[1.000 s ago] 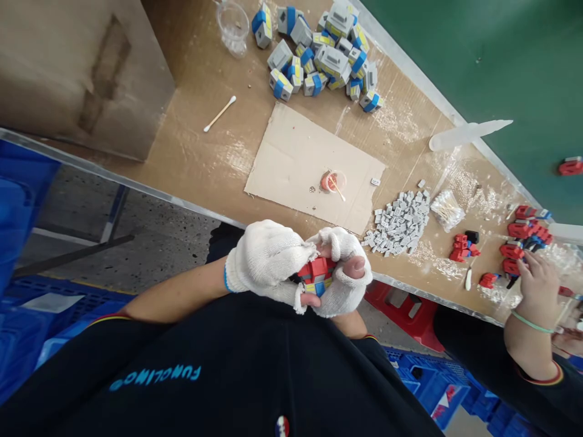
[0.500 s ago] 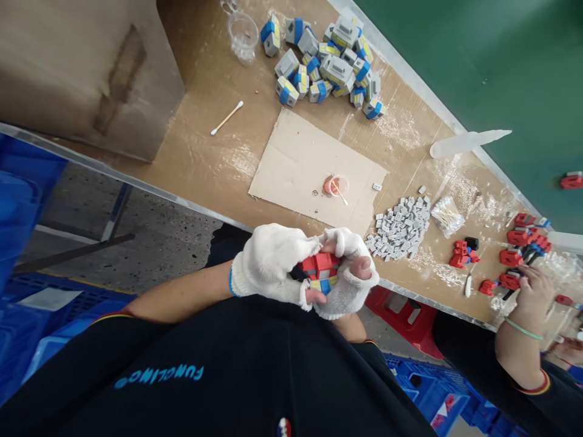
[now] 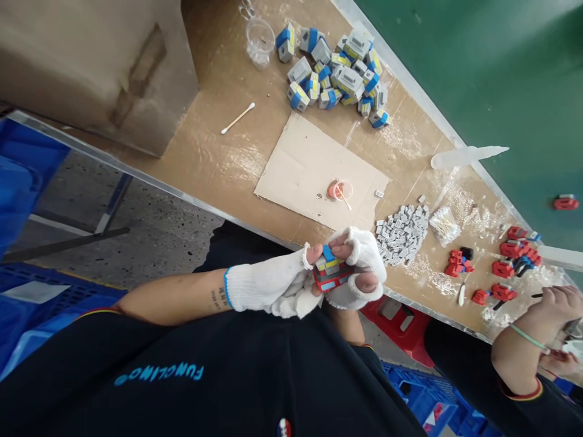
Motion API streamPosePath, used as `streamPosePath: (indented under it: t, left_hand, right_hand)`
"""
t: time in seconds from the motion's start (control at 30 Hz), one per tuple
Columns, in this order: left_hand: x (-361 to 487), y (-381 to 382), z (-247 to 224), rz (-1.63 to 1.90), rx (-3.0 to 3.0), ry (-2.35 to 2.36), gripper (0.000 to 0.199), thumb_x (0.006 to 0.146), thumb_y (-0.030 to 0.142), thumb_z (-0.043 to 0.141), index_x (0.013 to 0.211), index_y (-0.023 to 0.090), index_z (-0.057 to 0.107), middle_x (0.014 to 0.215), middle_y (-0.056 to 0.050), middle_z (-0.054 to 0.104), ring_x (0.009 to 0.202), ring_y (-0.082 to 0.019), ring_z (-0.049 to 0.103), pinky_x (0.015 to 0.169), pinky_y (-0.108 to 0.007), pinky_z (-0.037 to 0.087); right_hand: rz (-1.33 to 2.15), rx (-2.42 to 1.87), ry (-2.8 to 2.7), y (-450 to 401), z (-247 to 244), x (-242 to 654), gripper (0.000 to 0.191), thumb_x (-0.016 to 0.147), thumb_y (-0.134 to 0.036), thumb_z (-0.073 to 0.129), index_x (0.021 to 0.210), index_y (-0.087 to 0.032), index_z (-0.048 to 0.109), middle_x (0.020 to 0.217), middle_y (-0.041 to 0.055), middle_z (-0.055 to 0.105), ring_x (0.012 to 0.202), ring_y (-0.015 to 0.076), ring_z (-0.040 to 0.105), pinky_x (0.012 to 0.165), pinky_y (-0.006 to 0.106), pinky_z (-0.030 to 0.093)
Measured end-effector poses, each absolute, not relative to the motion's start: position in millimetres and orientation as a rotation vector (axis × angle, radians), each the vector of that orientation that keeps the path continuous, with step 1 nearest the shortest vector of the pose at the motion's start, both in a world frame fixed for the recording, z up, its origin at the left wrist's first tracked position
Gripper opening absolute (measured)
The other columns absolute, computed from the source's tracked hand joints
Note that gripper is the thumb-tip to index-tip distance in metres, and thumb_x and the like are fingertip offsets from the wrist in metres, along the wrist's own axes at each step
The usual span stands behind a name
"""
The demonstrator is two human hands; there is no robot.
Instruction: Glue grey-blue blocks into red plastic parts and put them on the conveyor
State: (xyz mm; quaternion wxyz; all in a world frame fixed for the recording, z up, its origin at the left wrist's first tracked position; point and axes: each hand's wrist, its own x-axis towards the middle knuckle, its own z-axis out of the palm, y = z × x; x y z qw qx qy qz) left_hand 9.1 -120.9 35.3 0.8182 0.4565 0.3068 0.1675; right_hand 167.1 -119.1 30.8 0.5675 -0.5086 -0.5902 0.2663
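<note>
Between my gloved hands, just in front of the table edge, is a small toy vehicle part (image 3: 330, 274) in red, grey, yellow and blue. My left hand (image 3: 285, 288) grips its left side with thumb and fingers. From the right, the bare fingertips of my right hand (image 3: 362, 270) close on it as well. Beyond them lies a cardboard sheet (image 3: 296, 158) with a small cup of orange-red paste (image 3: 334, 189) and a cotton swab (image 3: 345, 199) resting in it. A heap of small grey pieces (image 3: 403, 233) lies right of my right hand.
Several grey, yellow and blue toy parts (image 3: 348, 79) are piled at the back. A large cardboard box (image 3: 136, 73) stands at left, near a loose swab (image 3: 237, 118) and a clear cup (image 3: 260, 39). At right, a co-worker's hand (image 3: 558, 303) is near red toy parts (image 3: 503, 291).
My hands have turned the toy part, so its grey, yellow and blue side now faces up. My left hand has rolled over. The co-worker's hand has moved right, away from the red parts.
</note>
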Motion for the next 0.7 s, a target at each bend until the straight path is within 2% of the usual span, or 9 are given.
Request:
streamPosePath:
  t: [0.07, 0.13, 0.23, 0.3, 0.37, 0.47, 0.6, 0.7]
  left_hand:
    - [6.1, -118.4, 38.1, 0.254, 0.816, 0.524, 0.094, 0.1, 0.104, 0.014, 0.078, 0.025, 0.059, 0.056, -0.003, 0.06, 0.041, -0.017, 0.049, 0.038, -0.031, 0.04]
    - [-0.9, -112.7, 42.6, 0.257, 0.845, 0.488, 0.092, 0.1, 0.104, 0.022, 0.085, 0.024, 0.064, 0.064, -0.003, 0.066, 0.045, -0.018, 0.054, 0.042, -0.031, 0.044]
    - [-12.9, -102.7, 46.4, 0.584, 1.461, 0.806, 0.074, 0.097, 0.092, 0.062, 0.103, 0.02, 0.075, 0.083, -0.006, 0.076, 0.065, -0.023, 0.07, 0.058, -0.035, 0.053]
    - [-18.5, -96.8, 46.2, 0.818, 1.965, 0.983, 0.059, 0.095, 0.076, 0.077, 0.107, 0.018, 0.078, 0.085, -0.008, 0.077, 0.072, -0.026, 0.073, 0.061, -0.038, 0.051]
    - [-21.5, -91.5, 45.5, 0.927, 2.341, 0.957, 0.05, 0.099, 0.07, 0.075, 0.098, 0.02, 0.078, 0.078, -0.006, 0.072, 0.068, -0.025, 0.069, 0.057, -0.039, 0.044]
    - [-23.4, -84.8, 45.6, 0.989, 2.592, 0.847, 0.054, 0.104, 0.072, 0.066, 0.086, 0.022, 0.072, 0.069, -0.002, 0.062, 0.06, -0.021, 0.058, 0.053, -0.039, 0.035]
    - [-24.2, -81.1, 45.4, 1.05, 2.637, 0.767, 0.06, 0.108, 0.077, 0.058, 0.079, 0.024, 0.064, 0.065, 0.0, 0.055, 0.058, -0.02, 0.051, 0.053, -0.039, 0.031]
    - [-23.4, -81.9, 43.7, 1.071, 2.59, 0.736, 0.058, 0.106, 0.075, 0.06, 0.075, 0.026, 0.06, 0.063, 0.001, 0.052, 0.058, -0.02, 0.049, 0.053, -0.038, 0.03]
  right_hand:
    - [0.546, -1.132, -1.378, -119.0, 36.3, 163.0, 0.061, 0.118, -0.061, 0.039, 0.083, -0.028, 0.078, 0.074, 0.0025, 0.062, 0.064, 0.0222, 0.066, 0.06, 0.042, 0.058]
    - [0.528, -1.17, -1.333, -120.4, 40.9, 160.0, 0.063, 0.119, -0.06, 0.038, 0.084, -0.028, 0.078, 0.073, 0.0024, 0.063, 0.064, 0.022, 0.067, 0.06, 0.041, 0.056]
    - [0.549, -1.265, -1.274, -124.0, 45.8, 157.7, 0.068, 0.119, -0.063, 0.035, 0.081, -0.027, 0.078, 0.072, 0.0029, 0.064, 0.064, 0.0217, 0.067, 0.059, 0.039, 0.053]
    - [0.589, -1.298, -1.284, -126.1, 49.0, 156.5, 0.069, 0.119, -0.067, 0.036, 0.08, -0.027, 0.077, 0.072, 0.0029, 0.064, 0.062, 0.0211, 0.066, 0.057, 0.039, 0.052]
    - [0.616, -1.301, -1.287, -127.4, 52.4, 154.9, 0.069, 0.118, -0.069, 0.037, 0.079, -0.027, 0.076, 0.071, 0.0026, 0.064, 0.061, 0.0205, 0.064, 0.055, 0.038, 0.05]
    - [0.66, -1.301, -1.283, -127.5, 58.4, 152.0, 0.07, 0.117, -0.072, 0.037, 0.079, -0.027, 0.074, 0.072, 0.0025, 0.064, 0.061, 0.0205, 0.064, 0.054, 0.038, 0.048]
    - [0.731, -1.267, -1.302, -126.3, 65.1, 149.9, 0.069, 0.117, -0.074, 0.039, 0.077, -0.025, 0.069, 0.071, 0.002, 0.063, 0.062, 0.0203, 0.062, 0.055, 0.037, 0.046]
    - [0.78, -1.266, -1.292, -126.5, 65.5, 149.4, 0.069, 0.118, -0.07, 0.037, 0.077, -0.025, 0.068, 0.071, 0.0017, 0.062, 0.061, 0.0194, 0.06, 0.054, 0.036, 0.045]
